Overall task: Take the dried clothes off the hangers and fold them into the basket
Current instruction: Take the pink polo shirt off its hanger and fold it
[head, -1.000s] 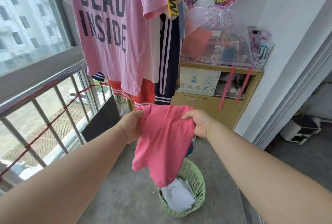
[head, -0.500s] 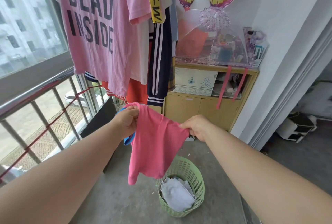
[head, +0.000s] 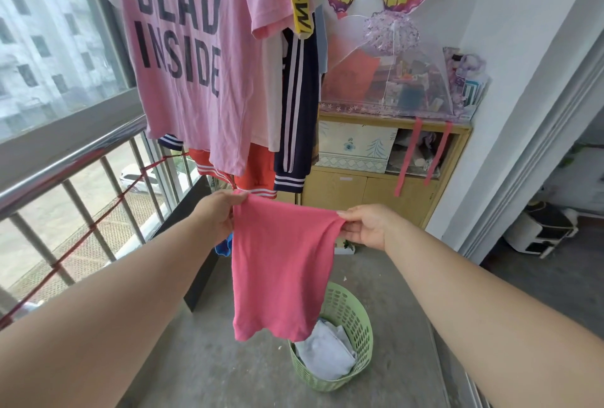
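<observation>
Hands stretch a pink garment [head: 281,270] above the green basket [head: 359,326]: left hand [head: 219,214] and right hand [head: 367,223] each pinch a top corner.

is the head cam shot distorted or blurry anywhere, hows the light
Head view: wide-angle distortion slants the railing and door frame; soft daylight, no hard shadows; the pink garment, left hand, right hand and basket look sharp; buildings outside are hazy.
</observation>
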